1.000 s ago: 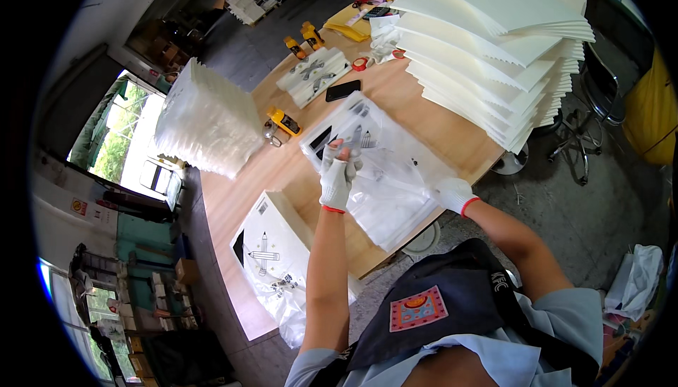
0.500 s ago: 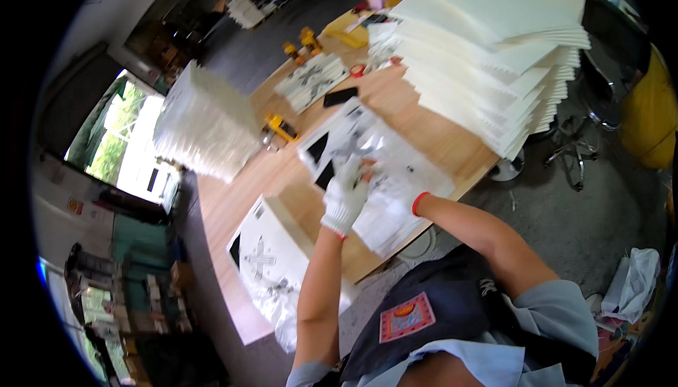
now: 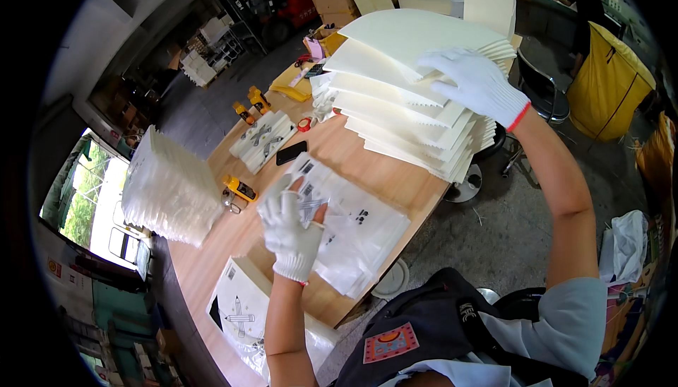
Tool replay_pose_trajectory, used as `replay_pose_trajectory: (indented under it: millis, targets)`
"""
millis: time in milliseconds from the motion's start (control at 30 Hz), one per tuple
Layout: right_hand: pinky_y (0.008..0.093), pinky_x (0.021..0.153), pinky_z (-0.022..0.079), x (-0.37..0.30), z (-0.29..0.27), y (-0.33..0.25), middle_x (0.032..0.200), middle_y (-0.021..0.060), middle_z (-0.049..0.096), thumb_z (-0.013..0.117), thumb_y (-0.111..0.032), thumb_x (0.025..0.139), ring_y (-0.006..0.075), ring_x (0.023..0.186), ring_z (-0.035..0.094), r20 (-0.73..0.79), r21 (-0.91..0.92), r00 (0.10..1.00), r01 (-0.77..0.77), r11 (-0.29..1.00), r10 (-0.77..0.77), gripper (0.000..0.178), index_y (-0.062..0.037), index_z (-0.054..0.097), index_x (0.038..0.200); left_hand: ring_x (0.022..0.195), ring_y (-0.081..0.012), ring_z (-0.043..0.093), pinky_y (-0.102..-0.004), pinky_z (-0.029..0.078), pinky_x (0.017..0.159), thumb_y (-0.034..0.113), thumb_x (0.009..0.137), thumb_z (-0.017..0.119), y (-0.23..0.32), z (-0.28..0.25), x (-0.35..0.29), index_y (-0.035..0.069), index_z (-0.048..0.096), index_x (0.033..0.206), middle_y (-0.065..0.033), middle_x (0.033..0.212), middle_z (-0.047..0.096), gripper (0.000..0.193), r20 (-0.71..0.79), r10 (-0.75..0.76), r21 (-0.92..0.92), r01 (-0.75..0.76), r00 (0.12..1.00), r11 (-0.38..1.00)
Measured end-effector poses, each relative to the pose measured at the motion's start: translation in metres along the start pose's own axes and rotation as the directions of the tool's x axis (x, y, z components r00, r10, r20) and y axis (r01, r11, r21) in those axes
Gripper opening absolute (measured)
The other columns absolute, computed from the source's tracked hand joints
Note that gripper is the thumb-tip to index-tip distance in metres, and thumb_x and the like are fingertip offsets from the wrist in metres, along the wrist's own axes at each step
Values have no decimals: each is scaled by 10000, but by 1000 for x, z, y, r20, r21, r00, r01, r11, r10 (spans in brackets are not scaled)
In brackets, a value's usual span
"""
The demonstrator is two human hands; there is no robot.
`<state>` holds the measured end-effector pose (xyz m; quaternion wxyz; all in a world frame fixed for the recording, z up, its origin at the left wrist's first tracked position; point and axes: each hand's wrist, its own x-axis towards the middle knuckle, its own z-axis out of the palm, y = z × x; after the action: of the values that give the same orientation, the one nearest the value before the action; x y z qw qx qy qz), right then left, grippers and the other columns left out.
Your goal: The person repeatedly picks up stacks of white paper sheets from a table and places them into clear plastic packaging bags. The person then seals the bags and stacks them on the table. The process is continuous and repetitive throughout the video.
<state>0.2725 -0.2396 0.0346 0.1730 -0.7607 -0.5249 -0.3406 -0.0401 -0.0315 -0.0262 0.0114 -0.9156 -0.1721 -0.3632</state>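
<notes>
My right hand (image 3: 474,85), in a white knit glove with a red cuff, reaches out to the stack of large white sheets (image 3: 406,115). Its fingers are stretched out at the corner of the upper sheets, and whether any sheet is gripped cannot be made out. My left hand (image 3: 288,235), gloved with thumb and index tips bare, is over the left side of a pile of clear printed plastic bags (image 3: 360,228). Thumb and fingers stand apart there, with nothing plainly held. Nearer me lies a pile of bagged white sheets (image 3: 240,309) with a pencil drawing on top.
Left on the wooden table (image 3: 194,263) rises a tall plastic-wrapped stack (image 3: 169,193). A yellow-capped bottle (image 3: 240,188), black phone (image 3: 292,152), red tape roll (image 3: 304,124) and folded bags (image 3: 263,141) lie beyond. Right are a chair (image 3: 542,87) and yellow sack (image 3: 611,80).
My right hand has left the plastic bags and moved up and right to the sheet stack. My left hand has stayed by the bags, its fingers now spread. The view has shifted.
</notes>
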Motion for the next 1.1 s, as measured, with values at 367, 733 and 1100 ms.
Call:
replay_pose_trajectory:
  millis: [367,733,1100]
  targets:
    - [356,799,474,21,4,26,942,45,649,548,-245,856,259,912,587,132,119,974,168,979,-184,190,-123,652,959,1075,-317,514,-396,431,906,179,738,739,25,29,10,99,575,1135,-108,1151,568,438,238,92,-345,-5,967,939]
    - [325,644,500,21,32,40,819,15,623,579,-235,822,205,768,614,-164,-65,936,304,950,-311,85,-171,628,851,1106,-285,548,-362,437,945,158,825,668,51,49,41,32,528,1187,-129,1209,569,408,442,139,-713,253,886,654]
    - [317,583,484,17,-58,-54,796,15,630,656,-216,736,205,681,610,-156,-84,807,563,822,-569,151,-111,649,843,816,-266,622,-380,541,730,353,913,537,72,67,121,13,448,1216,-181,1118,581,465,715,217,-406,648,664,-644]
